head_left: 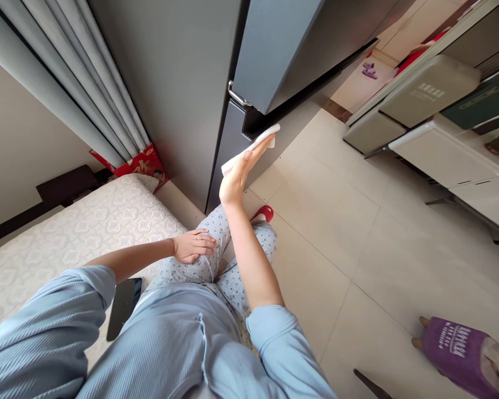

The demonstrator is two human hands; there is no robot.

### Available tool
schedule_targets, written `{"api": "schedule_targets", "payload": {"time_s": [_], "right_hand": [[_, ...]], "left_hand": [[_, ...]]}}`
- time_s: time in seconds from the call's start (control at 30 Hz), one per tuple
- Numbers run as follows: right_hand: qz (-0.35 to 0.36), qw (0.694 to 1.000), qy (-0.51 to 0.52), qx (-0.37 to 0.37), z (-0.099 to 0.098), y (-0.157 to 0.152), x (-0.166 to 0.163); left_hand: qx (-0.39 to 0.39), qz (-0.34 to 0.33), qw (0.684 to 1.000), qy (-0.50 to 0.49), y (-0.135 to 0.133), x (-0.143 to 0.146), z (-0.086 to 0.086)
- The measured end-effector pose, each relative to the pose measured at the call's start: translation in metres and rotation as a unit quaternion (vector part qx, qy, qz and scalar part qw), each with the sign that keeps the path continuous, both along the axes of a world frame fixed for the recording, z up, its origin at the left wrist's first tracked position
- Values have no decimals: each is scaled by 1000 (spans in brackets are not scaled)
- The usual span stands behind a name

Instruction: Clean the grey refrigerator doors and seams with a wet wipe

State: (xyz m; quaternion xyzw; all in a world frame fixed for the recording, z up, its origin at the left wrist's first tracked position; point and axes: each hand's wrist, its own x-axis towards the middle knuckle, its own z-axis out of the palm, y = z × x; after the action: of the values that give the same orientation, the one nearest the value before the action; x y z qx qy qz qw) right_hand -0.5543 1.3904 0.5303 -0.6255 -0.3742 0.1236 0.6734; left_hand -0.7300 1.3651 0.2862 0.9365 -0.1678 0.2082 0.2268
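While the left hand (194, 246) lies relaxed and loosely open on the thigh of a pair of floral pyjama trousers (183, 271), a ring on one finger, the right hand (238, 177) reaches up with its palm flat and fingers together, pressing a folded white cloth (249, 149) against the lower edge of a dark grey door (274, 55). The cloth sits just below a chrome handle (237, 94) and beside a darker panel (228, 149). A black phone (123, 307) lies on a quilted cream mattress (66, 249), close to the left arm. A red slipper (262, 213) shows past the knee on the beige tile floor (324, 210). Grey curtains (66, 83) hang beside the door, with a red packet (141, 163) at their foot. A purple bag (461, 354) sits at the lower right, well apart from the hands, and pale storage drawers (427, 91) stand at the upper right.
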Motion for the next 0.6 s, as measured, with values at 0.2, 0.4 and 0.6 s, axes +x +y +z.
{"api": "schedule_targets", "payload": {"time_s": [0.2,0.4,0.6], "right_hand": [[-28,1000,-5,-13,-42,3,7],[-13,996,80,-34,-101,9,22],[-5,981,191,-47,-150,11,33]], "left_hand": [[-8,-5,1000,8,2,0,-2],[-2,-3,1000,-5,3,1,0],[-1,-8,1000,4,3,1,1]]}}
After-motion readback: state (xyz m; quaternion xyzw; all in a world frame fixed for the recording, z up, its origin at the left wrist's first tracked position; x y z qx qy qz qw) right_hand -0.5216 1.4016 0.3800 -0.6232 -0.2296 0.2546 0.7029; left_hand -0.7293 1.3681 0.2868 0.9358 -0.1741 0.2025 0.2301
